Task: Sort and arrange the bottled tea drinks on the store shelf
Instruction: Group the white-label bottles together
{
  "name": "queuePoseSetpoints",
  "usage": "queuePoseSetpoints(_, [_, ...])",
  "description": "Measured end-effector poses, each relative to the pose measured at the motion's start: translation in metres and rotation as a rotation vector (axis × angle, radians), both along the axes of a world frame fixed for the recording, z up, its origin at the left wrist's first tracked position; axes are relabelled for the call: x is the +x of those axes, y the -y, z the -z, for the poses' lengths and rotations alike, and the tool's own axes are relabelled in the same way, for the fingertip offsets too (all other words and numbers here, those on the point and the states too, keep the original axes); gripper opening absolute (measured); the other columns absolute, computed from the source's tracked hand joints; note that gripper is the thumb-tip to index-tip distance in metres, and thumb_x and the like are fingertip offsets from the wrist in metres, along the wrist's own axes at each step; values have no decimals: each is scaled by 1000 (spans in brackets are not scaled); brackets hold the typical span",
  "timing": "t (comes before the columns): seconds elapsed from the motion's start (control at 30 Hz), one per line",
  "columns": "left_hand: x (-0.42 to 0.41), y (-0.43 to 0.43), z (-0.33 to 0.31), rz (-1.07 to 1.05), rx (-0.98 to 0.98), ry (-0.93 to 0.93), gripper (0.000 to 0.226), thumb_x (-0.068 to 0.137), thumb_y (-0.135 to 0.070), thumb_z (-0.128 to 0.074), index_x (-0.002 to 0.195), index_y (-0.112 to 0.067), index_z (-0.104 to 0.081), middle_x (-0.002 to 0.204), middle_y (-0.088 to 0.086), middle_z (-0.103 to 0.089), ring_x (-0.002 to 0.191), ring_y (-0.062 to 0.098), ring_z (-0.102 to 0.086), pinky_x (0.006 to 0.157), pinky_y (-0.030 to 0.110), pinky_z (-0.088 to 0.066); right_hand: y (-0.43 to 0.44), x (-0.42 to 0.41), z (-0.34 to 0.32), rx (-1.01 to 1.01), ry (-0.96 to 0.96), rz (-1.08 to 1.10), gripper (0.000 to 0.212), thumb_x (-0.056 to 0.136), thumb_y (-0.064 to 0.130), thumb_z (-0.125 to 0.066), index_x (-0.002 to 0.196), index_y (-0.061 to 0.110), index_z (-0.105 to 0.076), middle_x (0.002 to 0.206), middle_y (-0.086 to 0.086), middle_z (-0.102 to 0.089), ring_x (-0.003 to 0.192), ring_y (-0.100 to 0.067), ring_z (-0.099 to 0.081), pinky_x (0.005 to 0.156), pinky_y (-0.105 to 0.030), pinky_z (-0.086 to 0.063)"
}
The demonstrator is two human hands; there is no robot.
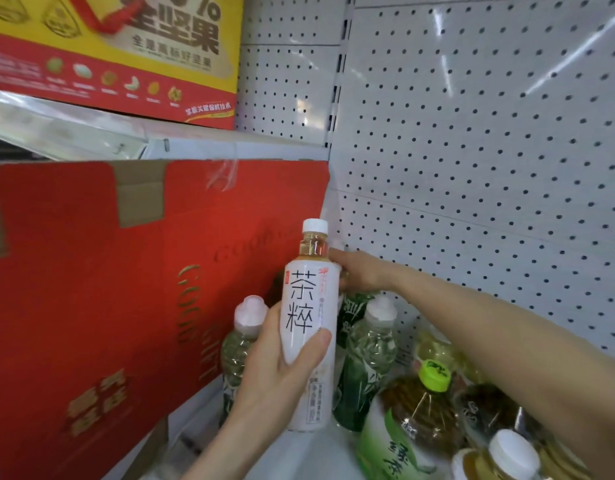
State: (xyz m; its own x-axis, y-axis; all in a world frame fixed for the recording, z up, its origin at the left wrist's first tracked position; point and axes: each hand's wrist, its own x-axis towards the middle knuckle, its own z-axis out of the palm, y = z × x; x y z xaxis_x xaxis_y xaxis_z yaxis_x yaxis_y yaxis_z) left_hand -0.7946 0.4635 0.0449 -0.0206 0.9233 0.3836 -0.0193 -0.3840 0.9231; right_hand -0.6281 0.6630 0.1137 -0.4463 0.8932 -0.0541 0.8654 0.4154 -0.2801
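Observation:
My left hand (282,368) grips a white-labelled tea bottle (308,327) with a white cap, holding it upright above the shelf. My right hand (359,273) reaches behind that bottle toward the back of the shelf; its fingers are hidden by the bottle, so what they touch cannot be told. Two clear bottles with pale caps stand on the shelf, one to the left (242,341) and one to the right (370,344) of the held bottle. A green-capped tea bottle (417,407) lies nearer me.
A large red carton (108,289) fills the left side of the shelf. A perforated white back panel (472,150) closes the rear and right. A yellow and red box (126,53) sits on the shelf above. More bottles (507,455) crowd the lower right.

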Motion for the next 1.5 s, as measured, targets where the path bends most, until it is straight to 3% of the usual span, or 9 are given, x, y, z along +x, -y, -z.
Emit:
queuePoseSetpoints(0.13, [1, -2, 3, 1, 0, 4, 46, 81, -39, -65, 126, -32, -55, 113, -17, -69, 105, 1, -65, 83, 18, -52, 16, 21, -16, 14, -152, 85, 39, 86, 25, -75, 116, 16, -51, 101, -4, -64, 83, -19, -63, 65, -27, -55])
queuePoseSetpoints(0.33, [13, -11, -5, 95, -30, 105, 41, 78, -43, -69, 118, -41, -59, 113, -15, -71, 104, 7, -69, 83, 30, -54, 67, 63, -58, 3, -732, 152, 14, 96, 22, -64, 102, 18, -52, 109, -11, -66, 96, -24, -68, 75, -34, -62])
queuePoseSetpoints(0.47, [24, -12, -19, 188, -22, 165, 42, 76, -50, -71, 116, -42, -63, 113, -5, -72, 102, 17, -71, 77, 32, -58, 109, 86, -84, 168, -1101, 300, 22, 98, 28, -61, 111, 12, -54, 116, -12, -67, 102, -30, -69, 76, -39, -62])
queuePoseSetpoints(0.6, [32, -3, -36, 239, 6, 164, 56, 70, -66, -65, 117, -37, -63, 122, 15, -61, 107, 31, -66, 92, 54, -53, 161, 105, -100, 292, -1480, 396, 16, 101, 27, -57, 105, 11, -58, 94, -3, -71, 86, -29, -71, 80, -49, -60])
queuePoseSetpoints(0.8, [40, 23, -35, 418, 3, 237, 48, 76, -55, -59, 114, -26, -64, 87, 2, -76, 73, 19, -74, 56, 30, -58, 237, 107, -93, 405, -1749, 409, 25, 102, 30, -54, 90, 9, -61, 77, -7, -72, 72, -23, -70, 75, -46, -60])
queuePoseSetpoints(1.0, [37, 49, -9, 544, -31, 256, 64, 71, -59, -64, 120, -17, -63, 91, 10, -76, 72, 23, -74, 56, 34, -58, 318, 114, -57, 513, -1784, 456, 31, 101, 40, -51, 99, 10, -61, 77, -6, -72, 74, -26, -70, 66, -38, -59])
queuePoseSetpoints(1.13, [43, 64, 18, 559, -64, 236, 54, 71, -52, -72, 120, -30, -62, 106, 2, -75, 93, 22, -74, 73, 40, -60, 372, 119, -12, 786, -1344, 584, 34, 94, 51, -58, 86, 19, -67, 74, -2, -74, 67, -21, -70, 57, -31, -57])
queuePoseSetpoints(1.27, [53, 74, 39, 566, -48, 170, 65, 65, -49, -75, 124, -31, -57, 114, -7, -72, 104, 14, -70, 84, 40, -57, 380, 130, 59, 929, -963, 778, 32, 96, 49, -53, 96, 18, -62, 85, 3, -74, 74, -9, -70, 63, -23, -53])
queuePoseSetpoints(1.5, [67, 89, 59, 575, -41, 149, 65, 64, -43, -80, 122, -32, -54, 112, -12, -72, 101, 9, -70, 72, 21, -58, 356, 144, 114, 977, -877, 823, 6, 98, 49, -49, 101, 48, -54, 96, 16, -68, 91, -7, -66, 75, -20, -49])
